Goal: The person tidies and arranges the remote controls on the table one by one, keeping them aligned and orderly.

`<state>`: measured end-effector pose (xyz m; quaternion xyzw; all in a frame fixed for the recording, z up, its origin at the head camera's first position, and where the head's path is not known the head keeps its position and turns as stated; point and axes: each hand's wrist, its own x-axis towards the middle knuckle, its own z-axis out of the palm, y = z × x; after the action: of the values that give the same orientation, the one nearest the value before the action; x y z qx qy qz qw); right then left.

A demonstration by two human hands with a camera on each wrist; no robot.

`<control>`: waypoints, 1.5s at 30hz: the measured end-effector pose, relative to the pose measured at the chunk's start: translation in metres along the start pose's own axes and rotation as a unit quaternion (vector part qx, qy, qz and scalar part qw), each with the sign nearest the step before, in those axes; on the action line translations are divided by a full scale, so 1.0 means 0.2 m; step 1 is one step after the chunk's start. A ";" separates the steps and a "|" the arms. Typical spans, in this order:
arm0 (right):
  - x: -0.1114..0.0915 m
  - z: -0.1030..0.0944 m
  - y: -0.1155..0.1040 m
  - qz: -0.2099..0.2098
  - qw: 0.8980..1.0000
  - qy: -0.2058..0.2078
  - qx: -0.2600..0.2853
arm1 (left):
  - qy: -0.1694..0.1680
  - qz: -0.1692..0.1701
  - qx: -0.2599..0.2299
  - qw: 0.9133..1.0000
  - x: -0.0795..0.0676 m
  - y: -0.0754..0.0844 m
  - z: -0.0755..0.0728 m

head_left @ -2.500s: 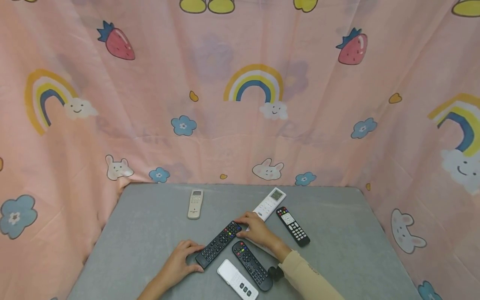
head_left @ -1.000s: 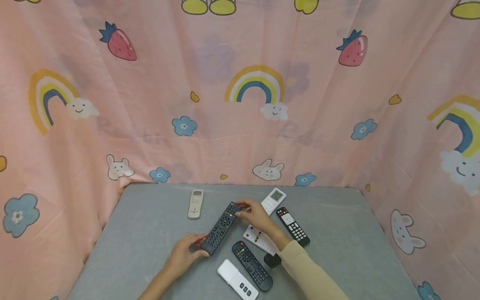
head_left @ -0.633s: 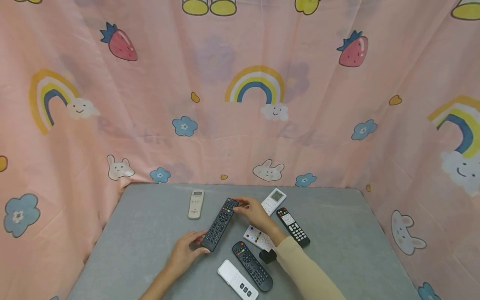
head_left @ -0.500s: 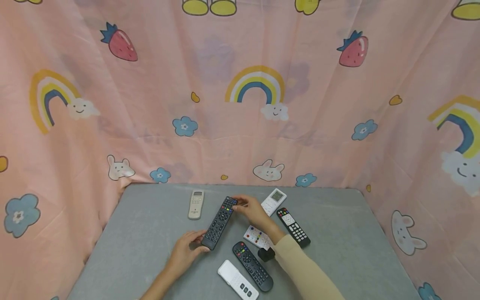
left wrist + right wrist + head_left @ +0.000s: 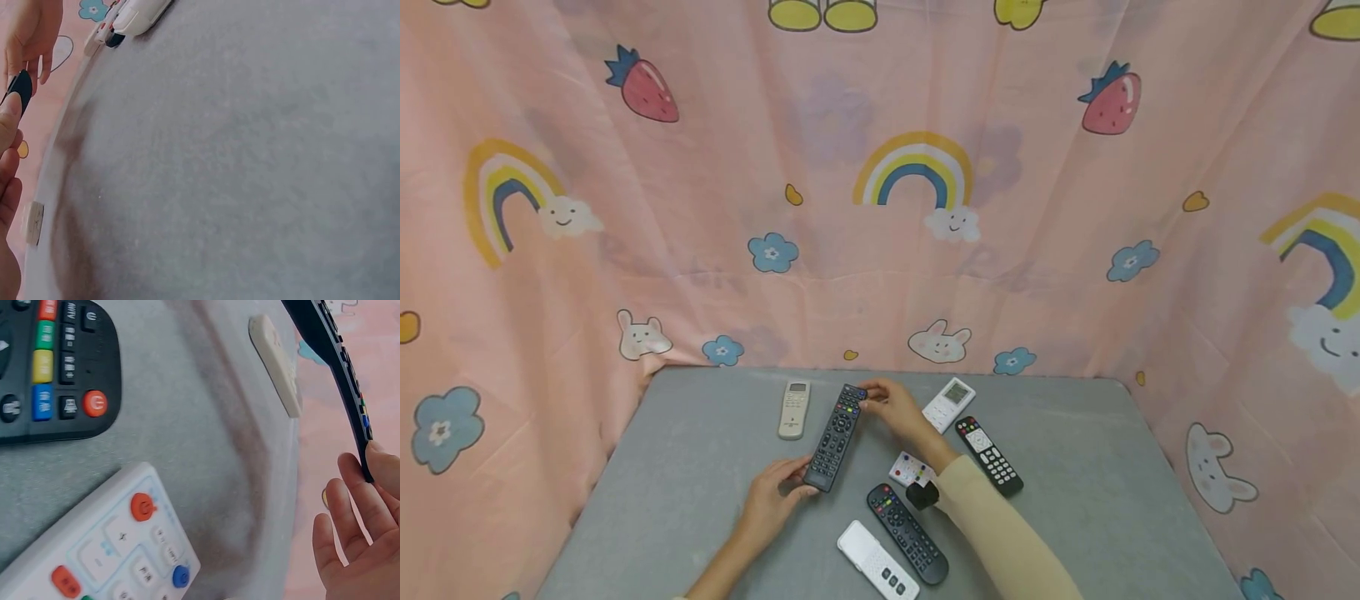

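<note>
A long black remote control (image 5: 835,438) with many buttons is held between both hands, its button face toward the head camera. My left hand (image 5: 763,505) grips the near end, thumb on one side and fingers on the other. At the far end, my right hand (image 5: 901,413) pinches the edge between thumb and fingers. The right wrist view shows this remote (image 5: 340,372) from the side, raised above the table, with the other fingers (image 5: 340,512) spread out. Only a dark end of the remote (image 5: 22,87) shows in the left wrist view.
Around lie a beige remote (image 5: 793,410), a white remote with a screen (image 5: 950,404), a black remote with white keys (image 5: 989,456), a white remote with coloured buttons (image 5: 910,469), a dark remote (image 5: 908,533) and a white remote (image 5: 877,560) on the grey table (image 5: 700,450).
Both hands have raised the black remote and carried it toward the back of the table and slightly left. It has turned to point more straight away. The other remotes stay put.
</note>
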<state>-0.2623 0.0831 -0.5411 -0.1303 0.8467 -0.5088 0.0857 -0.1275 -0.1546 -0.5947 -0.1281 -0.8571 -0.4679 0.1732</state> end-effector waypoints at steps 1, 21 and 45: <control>0.01 0.00 0.00 0.001 1.000 0.000 0.001 | 0.002 0.001 0.002 1.000 0.00 0.00 0.00; 0.17 0.09 0.01 -0.023 1.000 0.016 -0.005 | 0.019 -0.032 0.031 0.999 0.07 -0.03 0.05; 0.28 0.21 0.03 0.042 0.998 0.026 -0.045 | 0.004 -0.109 0.042 0.993 0.13 -0.08 0.11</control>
<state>-0.3055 0.0336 -0.5656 -0.0846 0.8753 -0.4695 0.0787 -0.1611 -0.1434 -0.6059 -0.0247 -0.8843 -0.4478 0.1298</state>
